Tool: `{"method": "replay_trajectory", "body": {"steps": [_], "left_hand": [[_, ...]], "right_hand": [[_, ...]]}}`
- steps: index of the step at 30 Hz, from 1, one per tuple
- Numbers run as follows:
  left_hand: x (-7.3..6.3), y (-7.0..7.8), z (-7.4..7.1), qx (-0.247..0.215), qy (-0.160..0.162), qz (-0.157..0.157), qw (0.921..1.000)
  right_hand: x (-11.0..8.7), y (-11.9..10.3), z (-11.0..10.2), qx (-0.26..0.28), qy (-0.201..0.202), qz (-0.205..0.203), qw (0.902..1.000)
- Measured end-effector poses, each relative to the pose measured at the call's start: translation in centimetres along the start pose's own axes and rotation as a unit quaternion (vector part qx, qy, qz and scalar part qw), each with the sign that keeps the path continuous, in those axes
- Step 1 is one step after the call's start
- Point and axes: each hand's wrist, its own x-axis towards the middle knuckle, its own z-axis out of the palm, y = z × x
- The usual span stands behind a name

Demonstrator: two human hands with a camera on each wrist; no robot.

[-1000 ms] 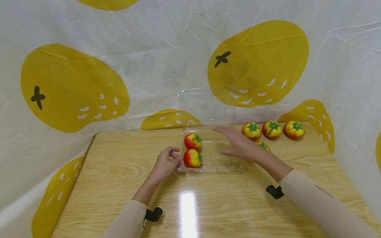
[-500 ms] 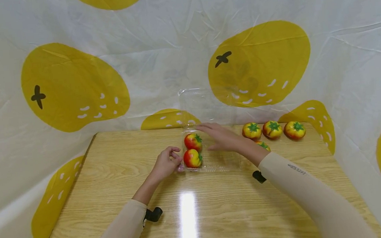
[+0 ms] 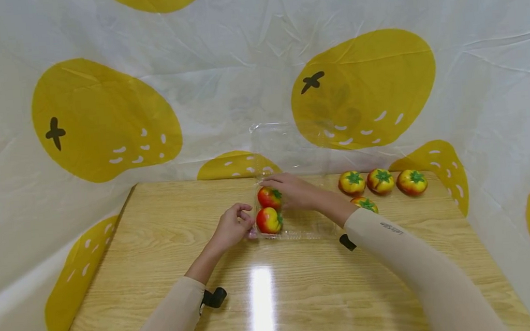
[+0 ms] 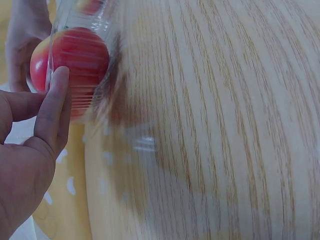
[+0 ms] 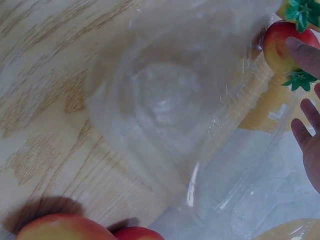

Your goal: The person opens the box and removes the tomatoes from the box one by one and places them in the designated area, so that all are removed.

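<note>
In the head view my left hand (image 3: 234, 224) pinches the left rim of a clear plastic clamshell box (image 3: 305, 233) between thumb and fingertips. The box's lid (image 3: 286, 143) stands raised at the back. Two red-yellow tomatoes with green tops lie along its left side: a far tomato (image 3: 267, 197) and a near tomato (image 3: 268, 221). My right hand (image 3: 293, 190) reaches over the box to the far tomato. In the right wrist view its thumb lies over that tomato (image 5: 277, 52), the other fingers (image 5: 301, 133) held fairly straight and spread.
To the right of the box sit more tomatoes: a row of three along the back, with the middle one (image 3: 380, 181), and another tomato (image 3: 364, 204) in front, partly behind the right forearm. A fruit-print cloth (image 3: 222, 96) hangs behind the wooden table (image 3: 312, 286).
My right hand has moved left across the box to the far tomato, the forearm following. My left hand stays at the box's rim. Both tomatoes in the box lie as before.
</note>
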Motion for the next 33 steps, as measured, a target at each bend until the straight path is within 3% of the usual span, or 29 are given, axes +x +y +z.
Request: {"method": "replay_trajectory", "body": {"steps": [9, 14, 22, 33], "left_hand": [[0.0, 0.0, 0.0, 0.003, 0.002, 0.0, 1.0], [0.0, 0.0, 0.0, 0.004, 0.006, 0.001, 1.0], [0.0, 0.0, 0.0, -0.005, 0.001, -0.005, 1.0], [0.0, -0.1, 0.0, 0.002, 0.003, 0.001, 1.0]], "right_hand": [[0.6, 0.6, 1.3, -0.052, 0.0, -0.024, 0.9984], [0.7, 0.5, 1.5, -0.063, 0.004, -0.018, 0.9978], [0.7, 0.4, 1.7, -0.063, 0.0, 0.001, 0.998], [0.5, 0.5, 1.6, -0.049, 0.021, -0.014, 0.9985]]}}
